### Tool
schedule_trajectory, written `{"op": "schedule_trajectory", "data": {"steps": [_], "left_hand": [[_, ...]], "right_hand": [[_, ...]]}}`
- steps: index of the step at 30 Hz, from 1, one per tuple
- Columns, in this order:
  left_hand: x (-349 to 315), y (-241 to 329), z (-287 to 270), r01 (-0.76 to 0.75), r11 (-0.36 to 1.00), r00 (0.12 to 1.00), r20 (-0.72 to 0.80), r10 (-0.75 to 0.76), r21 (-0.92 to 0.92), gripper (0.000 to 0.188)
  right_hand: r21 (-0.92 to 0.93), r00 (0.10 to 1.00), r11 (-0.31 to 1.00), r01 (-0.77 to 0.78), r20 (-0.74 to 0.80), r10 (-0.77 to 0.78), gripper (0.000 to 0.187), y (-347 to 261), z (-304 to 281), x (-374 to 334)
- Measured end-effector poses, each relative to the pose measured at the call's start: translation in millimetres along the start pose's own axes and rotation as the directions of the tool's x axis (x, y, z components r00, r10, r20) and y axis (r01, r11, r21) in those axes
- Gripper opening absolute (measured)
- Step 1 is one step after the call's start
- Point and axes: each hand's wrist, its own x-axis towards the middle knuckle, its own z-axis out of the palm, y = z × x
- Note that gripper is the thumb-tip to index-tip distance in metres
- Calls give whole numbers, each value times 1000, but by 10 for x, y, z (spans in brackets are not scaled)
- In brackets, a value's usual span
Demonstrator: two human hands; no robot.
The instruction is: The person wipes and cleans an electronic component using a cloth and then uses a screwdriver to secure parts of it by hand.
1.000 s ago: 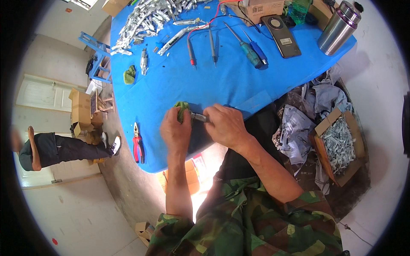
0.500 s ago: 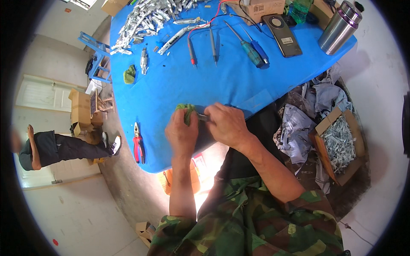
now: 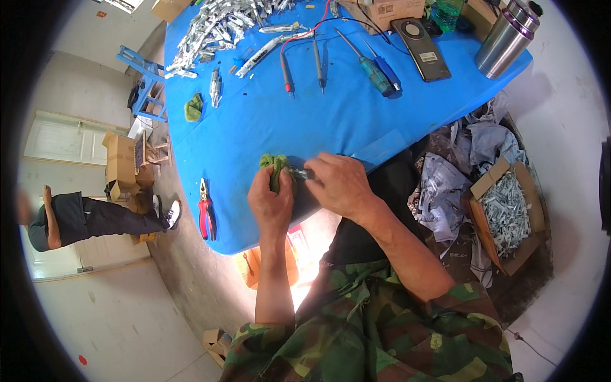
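Observation:
Over the near edge of the blue-covered table [image 3: 280,121], my left hand [image 3: 270,200] is closed on a crumpled green cloth [image 3: 275,163]. My right hand [image 3: 340,184] is closed beside it, fingers pinched on a small silvery piece [image 3: 299,172] that bridges the gap to the cloth. Its far end is hidden by the cloth and fingers. Left of my hands lie red-handled pliers [image 3: 206,213]. Farther off are a second green cloth scrap [image 3: 193,108] and a similar silvery piece [image 3: 215,88].
A heap of silvery pieces [image 3: 216,32] covers the far left. Test probes [image 3: 287,75], screwdrivers [image 3: 375,75], a phone [image 3: 421,51] and a steel flask [image 3: 506,41] lie or stand along the back. At right sits a carton of silvery strips [image 3: 506,210]. Another person [image 3: 83,219] stands at left.
My left hand has shifted slightly, and more of the green cloth shows above its fingers. My right hand stays at the silvery piece, nearly unmoved.

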Motion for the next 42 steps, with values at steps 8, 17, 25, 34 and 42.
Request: {"op": "schedule_trajectory", "data": {"steps": [8,17,25,34,42], "left_hand": [[-135,87,19,-44,993,999,24,47,-112,15],[-15,-199,18,-118,982,989,-71,130,145,15],[-4,-378,-168,89,978,990,-95,-108,-191,17],[174,-582,-548,43,966,978,-207,12,254,26],[-119,347,-568,-345,876,934,37,354,338,41]], "right_hand": [[-7,1000,1000,-28,-5,28,13,-19,27,23],[-10,1000,999,-31,6,31,13,-50,6,42],[36,998,998,-57,26,56,13,-72,-40,37],[282,989,951,-127,-42,144,24,-145,-172,-42],[496,949,809,-314,152,275,19,-217,-470,-222]]}}
